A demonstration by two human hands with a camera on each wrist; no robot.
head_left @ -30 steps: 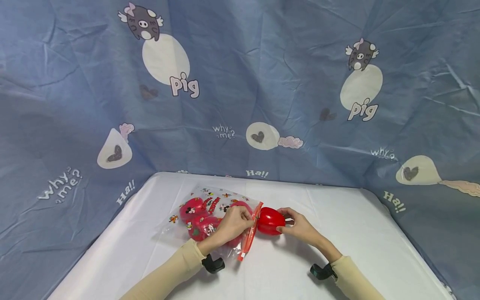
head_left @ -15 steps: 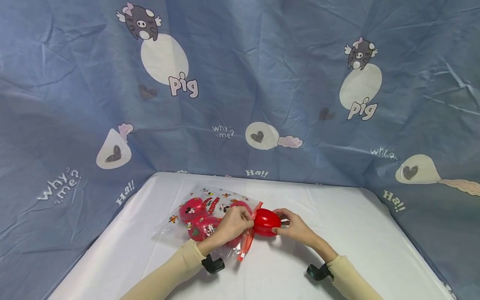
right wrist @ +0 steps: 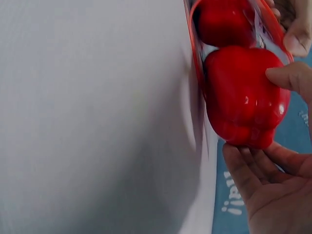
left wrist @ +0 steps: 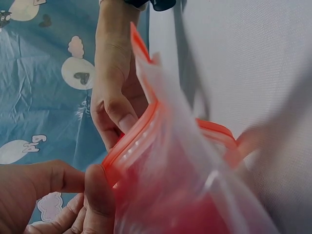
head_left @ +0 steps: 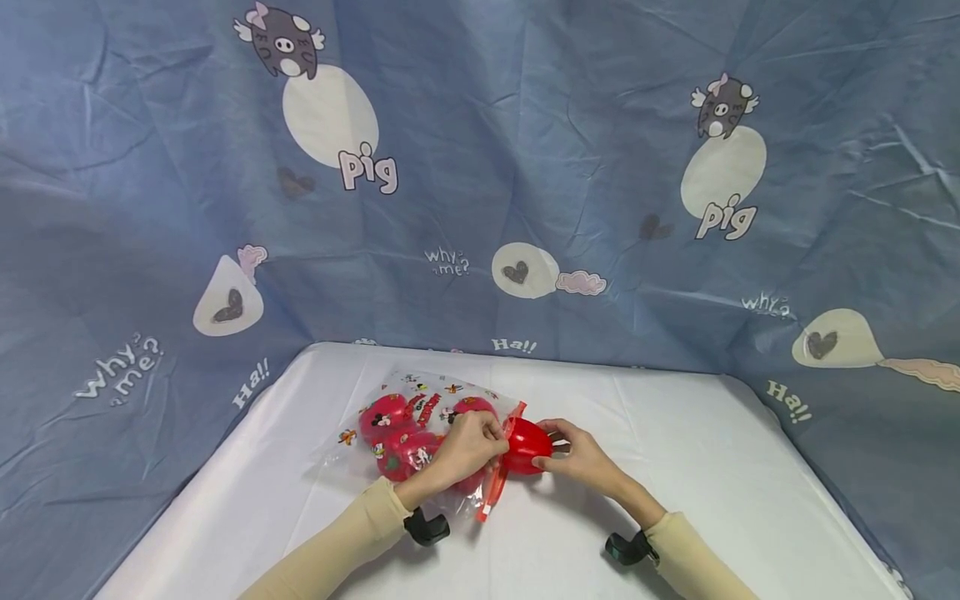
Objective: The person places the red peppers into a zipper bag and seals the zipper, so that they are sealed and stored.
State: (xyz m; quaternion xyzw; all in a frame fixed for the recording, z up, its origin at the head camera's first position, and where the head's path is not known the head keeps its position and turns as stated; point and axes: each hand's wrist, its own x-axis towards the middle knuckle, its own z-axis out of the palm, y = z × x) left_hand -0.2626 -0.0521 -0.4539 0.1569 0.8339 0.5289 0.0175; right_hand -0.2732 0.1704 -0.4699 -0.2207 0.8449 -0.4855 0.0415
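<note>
A clear zip bag (head_left: 420,396) with cartoon prints and a red zip edge (left wrist: 139,139) lies on its side, several red bell peppers (head_left: 386,417) inside it. My left hand (head_left: 471,446) pinches the upper lip of the bag's mouth between thumb and forefinger. With thumb and fingers my right hand (head_left: 581,454) grips another red bell pepper (right wrist: 246,97), whose front end is within the mouth. In the right wrist view, one pepper (right wrist: 224,22) shows deeper in the bag, just ahead of the held one. The bag's film blurs the peppers in the left wrist view.
A white cloth covers the table (head_left: 675,467). Behind it hangs a blue printed curtain (head_left: 450,167). Each wrist wears a dark camera mount, one (head_left: 426,527) under the left sleeve and another (head_left: 630,547) by the right.
My right hand has moved left, bringing the bell pepper from just outside the red zip edge partly into the bag's mouth. My left hand keeps its place on the lip.
</note>
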